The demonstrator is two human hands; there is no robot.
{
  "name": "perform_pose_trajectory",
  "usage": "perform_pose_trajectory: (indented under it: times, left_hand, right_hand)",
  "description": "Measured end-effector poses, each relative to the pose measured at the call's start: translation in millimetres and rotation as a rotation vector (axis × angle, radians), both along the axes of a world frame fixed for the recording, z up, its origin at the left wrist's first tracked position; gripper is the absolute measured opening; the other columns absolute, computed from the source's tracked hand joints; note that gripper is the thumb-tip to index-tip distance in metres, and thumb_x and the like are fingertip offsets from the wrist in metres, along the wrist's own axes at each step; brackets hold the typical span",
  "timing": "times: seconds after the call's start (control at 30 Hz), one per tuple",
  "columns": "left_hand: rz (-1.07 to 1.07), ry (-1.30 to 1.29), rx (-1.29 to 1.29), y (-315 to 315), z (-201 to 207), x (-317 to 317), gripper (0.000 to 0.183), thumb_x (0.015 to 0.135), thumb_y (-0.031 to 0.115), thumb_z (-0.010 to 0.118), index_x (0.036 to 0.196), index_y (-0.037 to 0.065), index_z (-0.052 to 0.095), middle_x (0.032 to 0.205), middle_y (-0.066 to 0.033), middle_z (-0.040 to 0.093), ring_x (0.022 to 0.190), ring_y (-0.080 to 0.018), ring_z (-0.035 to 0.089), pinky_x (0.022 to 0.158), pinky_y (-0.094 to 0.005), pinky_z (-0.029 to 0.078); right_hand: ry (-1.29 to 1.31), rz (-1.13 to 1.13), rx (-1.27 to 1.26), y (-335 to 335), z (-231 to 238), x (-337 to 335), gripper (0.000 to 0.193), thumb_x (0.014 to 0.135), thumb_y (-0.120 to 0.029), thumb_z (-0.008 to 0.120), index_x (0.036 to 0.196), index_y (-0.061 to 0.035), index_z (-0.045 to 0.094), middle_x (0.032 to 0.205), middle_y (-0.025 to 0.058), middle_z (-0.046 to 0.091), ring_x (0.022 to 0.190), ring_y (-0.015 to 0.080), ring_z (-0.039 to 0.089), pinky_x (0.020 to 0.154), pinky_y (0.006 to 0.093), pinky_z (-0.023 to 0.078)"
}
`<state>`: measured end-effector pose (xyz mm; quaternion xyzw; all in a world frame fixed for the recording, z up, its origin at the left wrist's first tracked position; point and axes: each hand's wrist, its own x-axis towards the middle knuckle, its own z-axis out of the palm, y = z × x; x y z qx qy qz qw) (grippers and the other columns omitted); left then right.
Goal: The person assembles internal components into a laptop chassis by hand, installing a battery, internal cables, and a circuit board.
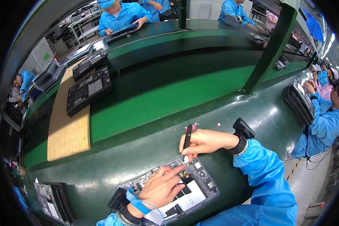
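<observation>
A: What is at far left?

B: A stack of opened devices point(52, 201) at the desk point(101, 165) edge, lower left. Above it a wooden board point(66, 132) w/ two more dark opened devices point(87, 90) on its top end.

A: And the left hand?

B: Left hand point(160, 186) lies on the open device point(192, 192), approx. in its middle part. It has a ring and a blue wrist strap point(137, 203) w/ thin cord. The index finger point(177, 171) is stretched out and presses on the inside parts near the upper edge; other fingers are half curled, they hold nothing.

A: Right hand?

B: Right hand point(205, 142) is just above the device, at its upper edge. Its fingers are closed on a black pen-like tool point(187, 137), held nearly upright. The tip comes down on the device just beside the left index fingertip, almost touching I think.

A: Further right?

B: Small pink bits point(194, 127) on the desk behind the hand. Far right a person in blue coat point(322, 126) w/ another stack of devices point(299, 100).
</observation>
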<state>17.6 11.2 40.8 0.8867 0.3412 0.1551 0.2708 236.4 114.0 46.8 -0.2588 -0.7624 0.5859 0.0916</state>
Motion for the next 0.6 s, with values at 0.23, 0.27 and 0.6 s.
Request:
perform_pose_trajectory:
  times: [0.23,0.27,0.6]
  left_hand:
    - [0.008,-0.027,-0.021,-0.6,-0.6,0.2,0.020,0.079,0.021,0.060,0.073,0.003,0.056,0.122,-0.0087,0.050,0.091,-0.0295,0.047,0.078,-0.0358,0.042]
    - [0.009,-0.053,-0.034,-0.6,-1.0,0.2,0.021,0.079,0.021,0.061,0.071,0.003,0.055,0.123,-0.0107,0.050,0.089,-0.0293,0.046,0.078,-0.0362,0.041]
    - [0.002,-0.058,-0.013,-0.4,-1.2,1.1,0.021,0.078,0.020,0.062,0.070,0.002,0.054,0.122,-0.0113,0.050,0.088,-0.0291,0.046,0.077,-0.0357,0.041]
  right_hand:
    - [0.031,-0.019,-0.096,1.3,-4.2,0.1,0.017,0.089,-0.016,0.050,0.096,0.0004,0.051,0.076,0.0088,0.062,0.074,0.0143,0.064,0.061,0.0248,0.052]
    - [0.031,-0.004,-0.087,1.8,-4.2,0.0,0.018,0.089,-0.016,0.050,0.096,0.0006,0.051,0.076,0.0089,0.061,0.074,0.0144,0.064,0.061,0.0247,0.052]
    - [-0.017,0.030,-0.023,2.1,0.6,-2.7,0.017,0.090,-0.016,0.048,0.095,0.0000,0.050,0.077,0.0085,0.060,0.071,0.0147,0.064,0.059,0.0256,0.053]
